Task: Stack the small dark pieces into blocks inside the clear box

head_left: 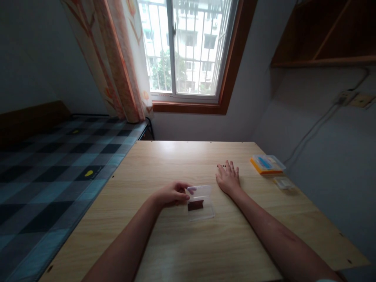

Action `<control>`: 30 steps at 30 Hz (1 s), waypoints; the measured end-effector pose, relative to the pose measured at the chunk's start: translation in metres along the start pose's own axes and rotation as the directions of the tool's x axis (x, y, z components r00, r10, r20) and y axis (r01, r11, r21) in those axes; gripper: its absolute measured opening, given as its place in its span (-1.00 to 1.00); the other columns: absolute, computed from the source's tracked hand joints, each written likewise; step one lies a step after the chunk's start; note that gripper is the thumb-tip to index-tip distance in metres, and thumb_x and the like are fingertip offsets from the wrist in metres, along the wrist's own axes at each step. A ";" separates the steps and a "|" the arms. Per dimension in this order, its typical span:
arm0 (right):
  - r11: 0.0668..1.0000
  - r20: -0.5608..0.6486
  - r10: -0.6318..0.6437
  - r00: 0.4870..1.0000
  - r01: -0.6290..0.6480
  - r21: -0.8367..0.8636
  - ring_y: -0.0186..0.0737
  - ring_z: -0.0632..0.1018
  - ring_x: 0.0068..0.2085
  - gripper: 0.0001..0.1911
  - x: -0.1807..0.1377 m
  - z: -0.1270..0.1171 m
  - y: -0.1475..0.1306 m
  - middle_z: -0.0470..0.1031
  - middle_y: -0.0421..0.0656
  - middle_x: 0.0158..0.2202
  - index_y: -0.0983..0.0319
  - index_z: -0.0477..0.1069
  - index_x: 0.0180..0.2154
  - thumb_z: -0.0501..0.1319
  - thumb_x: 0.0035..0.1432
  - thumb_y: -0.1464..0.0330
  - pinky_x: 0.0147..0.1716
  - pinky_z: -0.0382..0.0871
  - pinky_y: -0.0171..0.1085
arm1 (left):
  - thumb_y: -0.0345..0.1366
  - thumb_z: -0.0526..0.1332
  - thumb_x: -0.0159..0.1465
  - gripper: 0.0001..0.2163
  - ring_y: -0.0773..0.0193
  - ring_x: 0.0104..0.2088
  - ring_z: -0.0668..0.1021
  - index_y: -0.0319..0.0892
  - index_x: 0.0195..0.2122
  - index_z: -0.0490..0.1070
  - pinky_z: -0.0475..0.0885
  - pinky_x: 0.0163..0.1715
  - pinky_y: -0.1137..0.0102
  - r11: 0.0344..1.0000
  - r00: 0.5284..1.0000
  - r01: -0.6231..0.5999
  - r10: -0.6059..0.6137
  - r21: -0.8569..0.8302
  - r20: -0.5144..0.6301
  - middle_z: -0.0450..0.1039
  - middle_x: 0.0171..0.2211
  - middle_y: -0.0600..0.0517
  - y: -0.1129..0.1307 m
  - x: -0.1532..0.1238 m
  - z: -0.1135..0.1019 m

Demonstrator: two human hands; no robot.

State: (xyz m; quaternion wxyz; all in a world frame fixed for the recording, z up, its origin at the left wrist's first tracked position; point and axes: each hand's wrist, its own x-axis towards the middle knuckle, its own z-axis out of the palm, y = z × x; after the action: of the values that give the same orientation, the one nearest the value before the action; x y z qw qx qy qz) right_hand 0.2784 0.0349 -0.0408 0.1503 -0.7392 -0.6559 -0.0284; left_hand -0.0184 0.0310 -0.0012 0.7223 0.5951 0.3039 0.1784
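Note:
A small clear plastic box (200, 203) lies on the light wooden table (176, 164) with a dark brown piece inside it. My left hand (173, 194) is curled at the box's left edge, and its fingers pinch the rim of the lid. My right hand (227, 178) rests flat on the table just beyond and to the right of the box, fingers spread. Tiny dark bits (222, 166) lie at its fingertips; I cannot make out what they are.
An orange and clear box with a blue item (266, 164) sits near the table's right edge, with a smaller clear box (283, 183) in front of it. A bed with a checked cover (58, 164) adjoins the table's left side. A window and a curtain are behind.

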 end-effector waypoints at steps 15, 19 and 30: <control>0.975 -0.199 -0.124 0.972 0.157 0.157 0.10 -0.01 0.40 -0.72 -0.006 -0.008 0.004 0.12 -0.02 0.36 0.15 0.59 -0.07 0.23 0.21 0.28 0.31 -0.16 0.18 | -0.16 0.54 -0.04 -0.47 0.31 -0.49 0.49 -0.29 -0.06 0.56 0.29 -0.52 0.48 0.999 1.000 -0.003 0.002 -0.046 -0.011 0.52 -0.42 -0.03 0.001 -0.002 0.004; 0.975 -0.196 -0.107 0.975 0.141 0.173 0.14 0.01 0.39 -0.76 -0.005 -0.008 0.005 0.14 -0.02 0.36 0.15 0.63 -0.17 0.26 0.19 0.24 0.30 -0.16 0.19 | -0.16 0.54 -0.05 -0.45 0.29 -0.48 0.50 -0.30 -0.05 0.56 0.30 -0.51 0.48 0.999 1.000 0.001 -0.002 -0.046 -0.018 0.52 -0.43 -0.03 0.001 -0.002 0.004; 0.919 -0.290 -0.132 0.948 0.226 0.323 0.05 0.30 0.21 -0.77 -0.010 -0.019 0.006 0.40 0.04 0.17 0.23 0.65 -0.31 0.21 0.22 0.32 0.25 0.05 0.10 | -0.17 0.54 -0.04 -0.47 0.33 -0.52 0.46 -0.31 -0.06 0.55 0.28 -0.54 0.49 0.999 1.000 0.001 -0.002 -0.033 -0.023 0.50 -0.46 -0.01 -0.001 0.000 0.001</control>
State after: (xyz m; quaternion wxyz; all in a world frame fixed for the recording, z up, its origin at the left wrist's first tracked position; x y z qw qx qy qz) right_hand 0.2860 0.0197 -0.0266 0.3621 -0.6264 -0.6899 -0.0218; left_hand -0.0174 0.0298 -0.0022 0.7284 0.5810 0.3097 0.1898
